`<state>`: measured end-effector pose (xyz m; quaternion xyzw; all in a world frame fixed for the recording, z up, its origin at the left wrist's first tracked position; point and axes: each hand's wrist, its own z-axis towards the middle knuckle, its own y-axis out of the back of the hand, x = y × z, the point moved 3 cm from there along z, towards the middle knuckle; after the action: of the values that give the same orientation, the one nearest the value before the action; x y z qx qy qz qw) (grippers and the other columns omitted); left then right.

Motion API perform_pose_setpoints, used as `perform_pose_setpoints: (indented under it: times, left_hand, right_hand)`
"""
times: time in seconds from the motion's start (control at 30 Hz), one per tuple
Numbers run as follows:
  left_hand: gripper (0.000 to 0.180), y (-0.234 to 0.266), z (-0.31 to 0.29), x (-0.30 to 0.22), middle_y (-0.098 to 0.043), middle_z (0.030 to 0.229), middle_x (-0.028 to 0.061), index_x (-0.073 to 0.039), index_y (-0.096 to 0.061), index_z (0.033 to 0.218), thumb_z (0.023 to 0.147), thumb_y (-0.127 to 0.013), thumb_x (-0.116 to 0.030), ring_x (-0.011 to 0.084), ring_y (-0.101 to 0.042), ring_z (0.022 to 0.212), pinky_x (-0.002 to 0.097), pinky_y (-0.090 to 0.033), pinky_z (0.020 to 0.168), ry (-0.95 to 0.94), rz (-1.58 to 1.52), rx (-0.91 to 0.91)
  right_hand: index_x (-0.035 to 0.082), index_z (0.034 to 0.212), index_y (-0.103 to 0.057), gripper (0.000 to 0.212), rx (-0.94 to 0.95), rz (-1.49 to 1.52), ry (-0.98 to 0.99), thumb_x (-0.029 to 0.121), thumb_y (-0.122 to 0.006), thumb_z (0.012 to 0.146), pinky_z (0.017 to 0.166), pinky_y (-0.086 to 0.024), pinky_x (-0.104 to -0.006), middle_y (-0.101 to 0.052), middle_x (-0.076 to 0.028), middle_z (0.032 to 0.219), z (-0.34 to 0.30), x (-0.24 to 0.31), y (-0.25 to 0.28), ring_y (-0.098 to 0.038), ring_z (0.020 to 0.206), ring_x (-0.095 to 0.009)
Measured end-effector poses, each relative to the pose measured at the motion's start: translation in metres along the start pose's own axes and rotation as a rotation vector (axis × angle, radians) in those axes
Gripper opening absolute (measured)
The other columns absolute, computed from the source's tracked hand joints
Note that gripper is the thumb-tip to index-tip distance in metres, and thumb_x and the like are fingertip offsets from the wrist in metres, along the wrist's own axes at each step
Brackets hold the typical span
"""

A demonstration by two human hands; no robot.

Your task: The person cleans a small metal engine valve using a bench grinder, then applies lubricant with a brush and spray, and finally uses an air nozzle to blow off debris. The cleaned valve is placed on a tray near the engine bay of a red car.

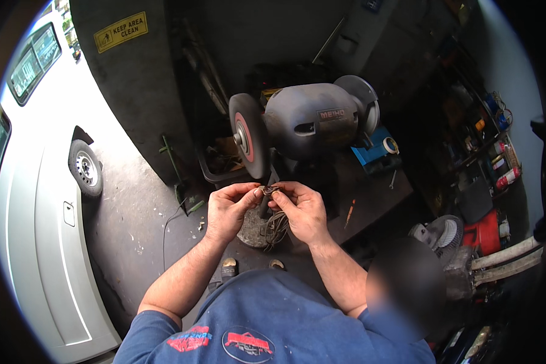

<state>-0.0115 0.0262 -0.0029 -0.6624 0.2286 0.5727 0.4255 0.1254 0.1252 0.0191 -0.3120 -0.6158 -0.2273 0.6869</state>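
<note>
My left hand (pixel 228 213) and my right hand (pixel 303 212) meet in front of the bench grinder (pixel 312 118). Between their thumbs and fingertips they pinch a small dark metal piece (pixel 270 190), too small for me to name its kind. Both hands are closed on it, and the fingers partly hide it. Just beyond my left hand stands the grinder's left wheel (pixel 249 136), dark with a reddish centre; the piece is apart from it. Below my right hand hangs a coiled bundle of cord or wire (pixel 276 229), by the grinder's stand.
A white van (pixel 42 224) fills the left side. A dark pillar (pixel 130 91) with a yellow sign stands behind left. At right are a blue case (pixel 373 159) with a tape roll (pixel 390 145), a wrench (pixel 393 179), a fan (pixel 446 233) and cluttered shelves. A blurred patch covers the lower right.
</note>
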Motion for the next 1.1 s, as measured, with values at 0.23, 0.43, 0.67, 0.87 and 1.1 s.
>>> perform_pose_setpoints:
  times: [0.23,0.43,0.67,0.87,1.1]
  left_hand:
    - [0.022,-0.001,0.006,0.010,-0.070,0.094,0.0075,0.003,-0.066,0.105,0.089,-0.072,-0.011,0.0101,-0.065,0.080,0.0231,-0.055,0.073,0.078,-0.209,-0.060]
    - [0.016,-0.002,0.008,0.010,-0.069,0.093,0.0087,0.001,-0.064,0.097,0.089,-0.072,-0.009,0.0121,-0.067,0.082,0.0242,-0.057,0.074,0.071,-0.271,-0.146]
    - [0.014,0.006,0.006,0.011,-0.069,0.094,0.0082,-0.001,-0.063,0.095,0.090,-0.071,-0.010,0.0130,-0.067,0.081,0.0245,-0.056,0.072,-0.009,-0.204,-0.198]
    - [0.014,0.008,0.009,0.009,-0.069,0.092,0.0080,-0.001,-0.063,0.094,0.089,-0.072,-0.011,0.0125,-0.067,0.080,0.0237,-0.056,0.072,-0.024,-0.147,-0.189]
    - [0.015,-0.002,0.011,0.014,-0.069,0.090,0.0075,0.000,-0.063,0.095,0.090,-0.071,-0.012,0.0122,-0.067,0.079,0.0238,-0.056,0.071,0.080,-0.225,-0.173]
  right_hand:
    - [-0.004,0.107,-0.064,0.018,-0.034,0.301,-0.167,0.010,-0.064,0.095,0.076,-0.058,-0.0263,-0.070,-0.009,0.092,0.014,-0.014,-0.005,-0.068,0.079,-0.013]
    - [-0.001,0.103,-0.066,0.015,0.021,0.455,-0.191,0.011,-0.066,0.093,0.073,-0.060,-0.0267,-0.070,-0.009,0.092,0.026,-0.021,-0.011,-0.068,0.080,-0.014]
    - [-0.001,0.105,-0.065,0.015,0.064,0.472,-0.259,0.010,-0.063,0.095,0.075,-0.059,-0.0259,-0.070,-0.009,0.093,0.031,-0.026,-0.018,-0.068,0.081,-0.014]
    - [0.000,0.105,-0.065,0.016,0.063,0.508,-0.281,0.012,-0.063,0.095,0.075,-0.058,-0.0254,-0.070,-0.007,0.093,0.030,-0.028,-0.018,-0.068,0.082,-0.013]
    - [0.000,0.100,-0.068,0.015,-0.006,0.532,-0.321,0.014,-0.066,0.093,0.075,-0.058,-0.0256,-0.070,-0.007,0.088,0.027,-0.026,-0.006,-0.068,0.080,-0.014]
